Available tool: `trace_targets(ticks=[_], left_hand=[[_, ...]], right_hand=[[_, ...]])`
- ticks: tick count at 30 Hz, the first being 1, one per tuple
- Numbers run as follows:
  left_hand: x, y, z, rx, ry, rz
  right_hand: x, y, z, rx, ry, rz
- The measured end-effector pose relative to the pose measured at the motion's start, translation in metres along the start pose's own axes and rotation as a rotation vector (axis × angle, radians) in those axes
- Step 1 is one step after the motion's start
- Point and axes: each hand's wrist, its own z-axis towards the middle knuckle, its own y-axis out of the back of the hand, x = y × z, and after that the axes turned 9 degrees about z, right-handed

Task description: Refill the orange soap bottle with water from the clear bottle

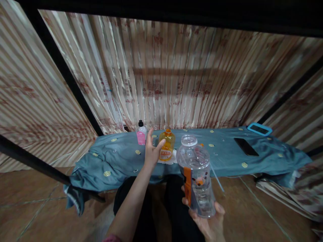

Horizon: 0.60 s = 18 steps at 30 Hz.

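My right hand grips a large clear plastic bottle near its base, with the uncapped neck pointing up and away from me. An orange and grey label wraps part of its side. My left hand is beside an amber bottle, fingers stretched and thumb spread; whether the thumb touches the bottle I cannot tell. That amber bottle stands upright without a cap on a white tissue. Left of my hand stands a small bottle with a black cap and pink label.
A blue patterned cloth covers the low table. To the right lie a dark phone and a blue-framed device. A thin pale stick juts over the front edge. Black metal bars frame the space before a curtain.
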Motion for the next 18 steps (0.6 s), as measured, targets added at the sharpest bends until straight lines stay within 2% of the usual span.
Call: trace_targets(ticks=[2,5,12,18], left_hand=[[0.012,-0.009,0.017,0.023,-0.024,0.137],[0.024,-0.021,0.029,0.084,-0.07,0.239],[0.053,-0.033,0.029,0.15,-0.051,0.3],[0.061,-0.04,0.031,0.121,-0.108,0.263]], right_hand=[[0.006,0.002,0.003,-0.049,0.019,-0.011],[0.015,0.006,0.007,-0.11,0.049,-0.019],[0.026,0.014,0.025,-0.216,0.072,-0.054],[0.022,0.011,0.042,-0.277,0.092,-0.097]])
